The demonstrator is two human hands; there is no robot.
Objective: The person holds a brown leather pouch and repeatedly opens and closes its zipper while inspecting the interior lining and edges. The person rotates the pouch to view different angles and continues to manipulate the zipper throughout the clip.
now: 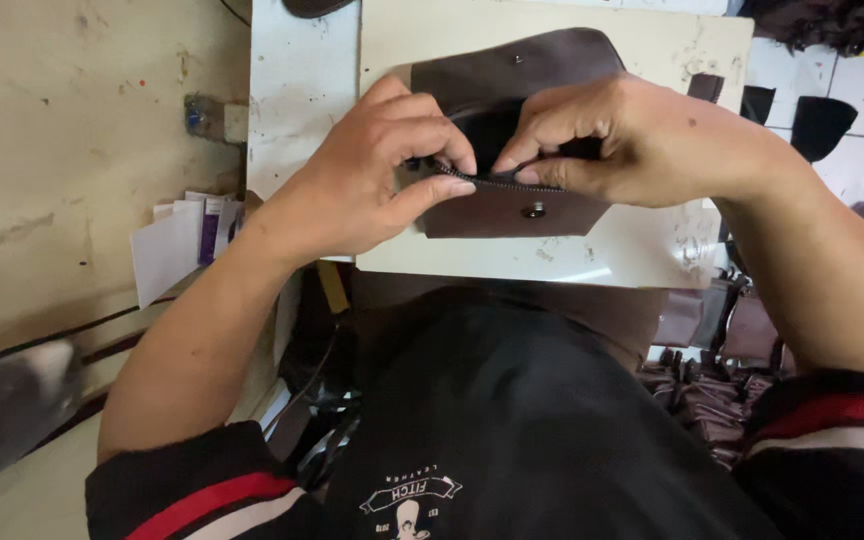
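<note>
Fingers of our left hand (372, 180) pinch the near end of a dark zipper strip (500, 183), thumb under and forefinger over it. Our right hand (622, 140) is closed narrow too, its thumb and fingertips pressing the same zipper against a dark brown leather pouch piece (512, 210). The 2 hands almost meet at the middle of the zipper. The leather piece lies flat on a cream, scuffed work board (652, 250), with its rounded flap (522, 65) pointing away from us and 1 round metal snap button (533, 210) showing just below the zipper. Left of the board, white paper slips (167, 250) lean against a beige wall. To the right, more brown leather pieces (712, 320) hang near the table edge.
</note>
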